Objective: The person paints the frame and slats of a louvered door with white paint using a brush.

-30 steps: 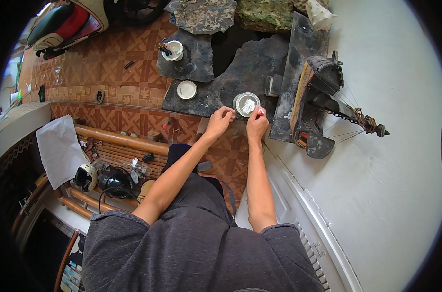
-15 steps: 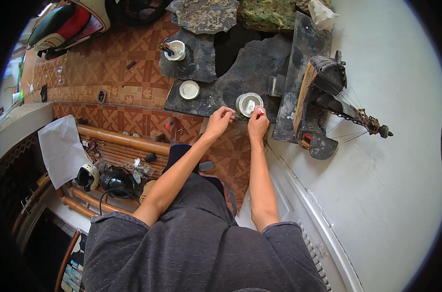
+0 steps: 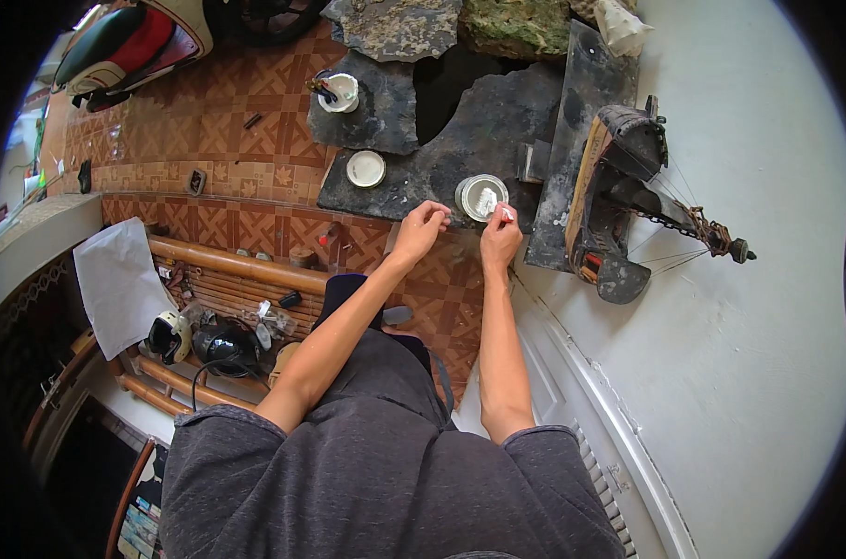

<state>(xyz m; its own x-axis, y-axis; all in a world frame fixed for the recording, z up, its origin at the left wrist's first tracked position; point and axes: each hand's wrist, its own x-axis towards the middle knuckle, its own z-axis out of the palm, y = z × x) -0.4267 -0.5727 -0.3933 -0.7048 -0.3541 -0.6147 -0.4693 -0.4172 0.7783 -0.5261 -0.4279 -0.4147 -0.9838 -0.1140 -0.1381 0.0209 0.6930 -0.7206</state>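
My right hand (image 3: 502,240) is closed around what looks like a small paintbrush (image 3: 485,202). Its white-coated end reaches into an open round tin (image 3: 466,192), and a bit of red shows at my fingers. Just left of it, my left hand (image 3: 423,228) hovers by the near edge of the dark stone slab (image 3: 413,182) with its fingers curled together; whether anything is pinched there is too small to make out. A round white lid (image 3: 366,169) lies on the slab, left of the tin.
Behind the lid stands a white cup (image 3: 341,93) with brushes or tools in it. To the right, a dark model ship (image 3: 618,205) with rigging leans near the white wall. A bamboo bench (image 3: 236,265) bears helmets (image 3: 225,345); a motorbike (image 3: 134,51) stands far left.
The view has shifted slightly. The brush's white end stays inside the tin, and my right hand has turned or lowered a little. My left hand barely differs.
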